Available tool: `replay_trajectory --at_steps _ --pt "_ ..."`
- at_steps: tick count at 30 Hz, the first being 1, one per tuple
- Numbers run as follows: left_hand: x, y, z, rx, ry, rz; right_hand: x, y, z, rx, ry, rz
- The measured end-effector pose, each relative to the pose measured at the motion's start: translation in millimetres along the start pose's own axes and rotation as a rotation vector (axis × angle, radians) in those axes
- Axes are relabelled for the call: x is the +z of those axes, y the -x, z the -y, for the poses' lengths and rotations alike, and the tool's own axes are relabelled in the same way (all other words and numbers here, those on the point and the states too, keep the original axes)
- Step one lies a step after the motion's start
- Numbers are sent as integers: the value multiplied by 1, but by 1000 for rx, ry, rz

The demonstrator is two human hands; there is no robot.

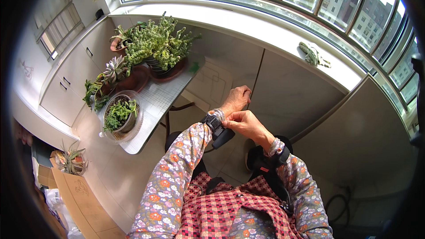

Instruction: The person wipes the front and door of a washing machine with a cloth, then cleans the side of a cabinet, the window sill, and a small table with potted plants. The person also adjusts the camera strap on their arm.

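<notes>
My left hand (237, 99) is held out in front of me with its fingers curled in, and nothing shows in it. Around that wrist sits a black strapped device (215, 125), over the floral sleeve (177, 157). My right hand (251, 126) reaches across to the left wrist. Its thumb and fingers pinch at the sleeve cuff (218, 113), right beside the device; the exact spot is partly hidden by the fingertips. Another black band (281, 156) circles my right wrist.
On the left, a small table (152, 121) bears several potted succulents (161, 44) and a clear plastic pot (120, 117). A cloth (313, 54) lies on the white windowsill (248, 28). Cardboard (84, 203) and a spiky plant (71, 161) stand at lower left. A large panel (358, 146) rises at right.
</notes>
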State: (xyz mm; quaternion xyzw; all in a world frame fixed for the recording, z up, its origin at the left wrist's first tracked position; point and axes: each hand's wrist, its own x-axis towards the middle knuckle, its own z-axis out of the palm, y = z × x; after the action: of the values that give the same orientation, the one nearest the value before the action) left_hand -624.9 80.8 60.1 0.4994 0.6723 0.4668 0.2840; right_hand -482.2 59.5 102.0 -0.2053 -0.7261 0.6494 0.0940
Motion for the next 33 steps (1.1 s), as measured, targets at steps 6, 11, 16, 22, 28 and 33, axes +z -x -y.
replay_trajectory --at_steps 6,11,16,22,28,33 --pt "2 -3 7 -127 243 -36 -11 -9 -12 28 -17 36" --pt "0 -5 7 -228 536 -102 -14 -13 -17 3 30 104" --pt "-8 -3 2 -390 1203 -101 -15 -9 -17 -90 52 141" --pt "-15 -4 -24 -296 743 -168 -6 -3 -15 -131 -77 65" --pt "-20 -10 -44 -40 456 -204 -1 29 -19 -37 -390 167" --pt "-19 -16 -48 70 374 -252 15 38 -25 -78 -569 154"
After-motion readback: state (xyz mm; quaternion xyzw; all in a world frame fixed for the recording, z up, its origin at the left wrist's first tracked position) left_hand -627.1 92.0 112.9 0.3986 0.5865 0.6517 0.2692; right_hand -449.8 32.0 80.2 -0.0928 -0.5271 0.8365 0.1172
